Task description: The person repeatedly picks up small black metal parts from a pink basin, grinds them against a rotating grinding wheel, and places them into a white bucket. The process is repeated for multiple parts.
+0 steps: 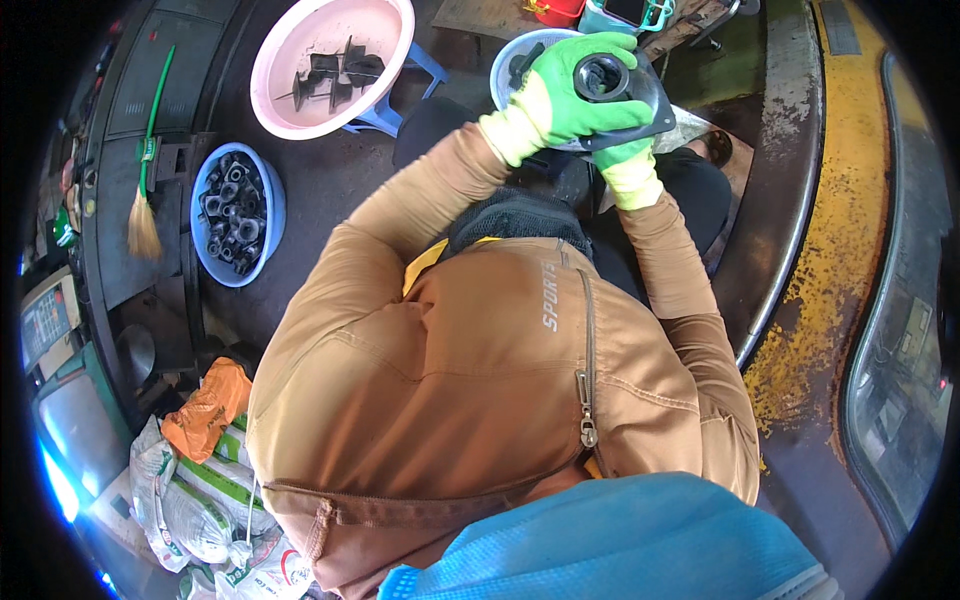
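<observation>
Near the top of the view, my left hand, in a green and yellow glove, curls around a black flanged part. This dark piece has a round hollow collar facing up and a flat plate with corner holes. My right hand, gloved alike, is against the near side of the same part; most of its fingers are hidden behind it. Below and behind the hands sits a pale blue basin with dark pieces in it.
At the upper left, a pink basin with black finned pieces rests on a blue stool. A blue tub of black parts stands left. Beyond are a broom and plastic bags. A worn yellow machine borders my right.
</observation>
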Action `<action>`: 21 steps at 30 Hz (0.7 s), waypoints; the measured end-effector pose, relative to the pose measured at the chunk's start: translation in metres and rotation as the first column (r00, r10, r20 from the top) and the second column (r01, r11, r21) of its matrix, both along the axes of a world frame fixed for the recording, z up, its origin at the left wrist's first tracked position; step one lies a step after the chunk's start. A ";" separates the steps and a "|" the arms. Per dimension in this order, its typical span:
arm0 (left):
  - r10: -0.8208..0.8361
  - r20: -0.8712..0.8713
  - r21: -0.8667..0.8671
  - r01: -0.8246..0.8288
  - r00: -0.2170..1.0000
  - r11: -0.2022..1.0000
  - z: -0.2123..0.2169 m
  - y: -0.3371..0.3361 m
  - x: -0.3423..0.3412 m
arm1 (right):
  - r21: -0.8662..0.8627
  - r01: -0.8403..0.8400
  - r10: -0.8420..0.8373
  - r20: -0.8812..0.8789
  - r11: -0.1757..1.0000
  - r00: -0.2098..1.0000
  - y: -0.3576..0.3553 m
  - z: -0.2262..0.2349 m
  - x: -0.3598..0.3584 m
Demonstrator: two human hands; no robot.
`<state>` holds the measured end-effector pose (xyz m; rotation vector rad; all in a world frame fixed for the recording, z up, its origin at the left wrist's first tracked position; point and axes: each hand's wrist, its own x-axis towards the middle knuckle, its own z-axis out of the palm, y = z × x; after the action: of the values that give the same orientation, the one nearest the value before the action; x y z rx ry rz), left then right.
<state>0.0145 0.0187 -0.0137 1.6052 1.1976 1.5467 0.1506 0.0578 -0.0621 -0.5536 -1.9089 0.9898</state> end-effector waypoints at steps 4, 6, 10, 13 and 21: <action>0.184 0.090 0.151 -0.196 0.979 0.969 -0.015 -0.005 0.024 | -0.304 0.033 -0.093 -0.184 0.952 0.979 -0.012 -0.001 0.001; 0.151 0.081 0.099 -0.159 0.985 0.982 -0.011 -0.007 0.023 | -0.216 0.051 -0.066 -0.062 0.975 0.996 -0.009 0.005 0.004; 0.124 -0.029 0.094 -0.121 0.992 0.988 0.006 -0.011 0.013 | -0.052 -0.029 0.033 0.070 0.998 0.997 -0.003 0.019 0.008; 0.013 -0.045 0.008 -0.013 0.999 1.000 0.011 -0.014 0.003 | -0.069 -0.070 0.076 0.097 0.995 0.992 -0.003 0.023 0.014; -0.275 -0.060 -0.066 0.271 0.960 0.960 0.013 -0.011 -0.016 | -0.208 -0.307 0.333 0.105 0.929 0.937 -0.003 0.023 0.028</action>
<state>-0.0012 0.0076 -0.0004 1.7167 0.9962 1.2808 0.1788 0.0547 -0.0388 -0.4330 -2.0848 1.3864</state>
